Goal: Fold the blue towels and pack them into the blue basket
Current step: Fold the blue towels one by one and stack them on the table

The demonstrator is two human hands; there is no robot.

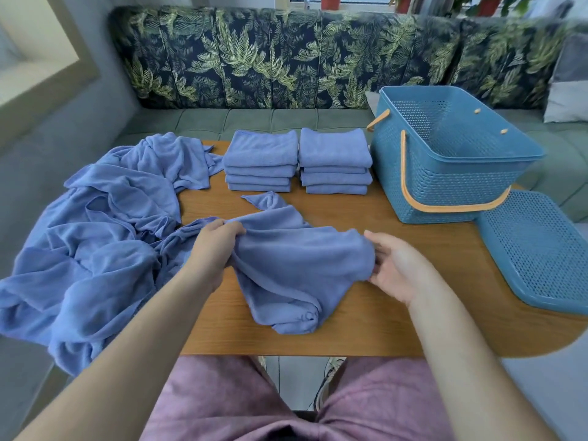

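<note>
Both bare forearms reach forward and converge. Left hand [216,246]: knuckles up, fingers curled in a grip on the towel [296,265]. Right hand [396,265]: palm turned inward, thumb above, fingers curled round the towel's edge.

Bare table [350,214] before folded stacks [297,160]; basket [445,173] rightward

Dusty mauve shorts [222,405], light sneaker [331,375]

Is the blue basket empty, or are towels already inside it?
Empty as far as seen: the blue basket shows only bare inner walls; both folded stacks sit outside on the table.
</note>
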